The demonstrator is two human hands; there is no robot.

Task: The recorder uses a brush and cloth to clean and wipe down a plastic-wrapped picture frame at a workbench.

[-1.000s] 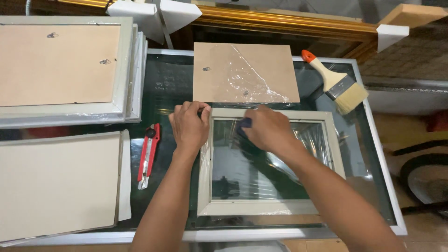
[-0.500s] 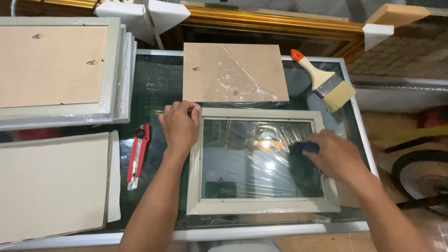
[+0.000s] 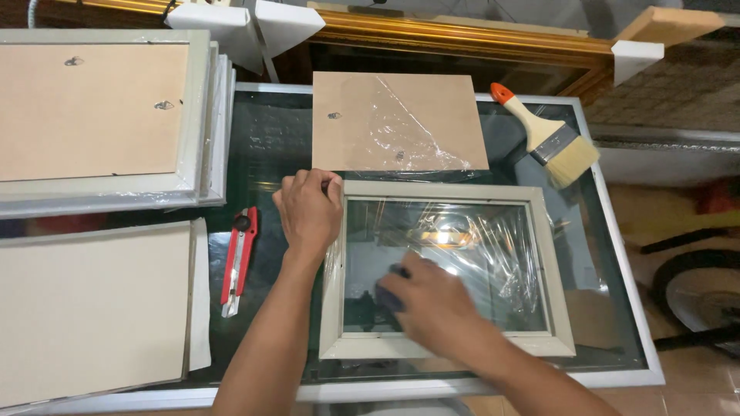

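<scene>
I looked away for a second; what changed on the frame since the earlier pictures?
The right hand with its dark pad swept from the glass's upper left to the right side, then to the lower left. The left hand stayed on the frame corner; cutter and brush unmoved.

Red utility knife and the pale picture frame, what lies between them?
In the head view, the left hand and its forearm lie between red utility knife and pale picture frame.

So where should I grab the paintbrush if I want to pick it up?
Probably by the paintbrush's pale handle with the orange tip, coming from the far left. It lies flat and slanted on the glass table, handle pointing away, bristles toward the right edge.
</scene>
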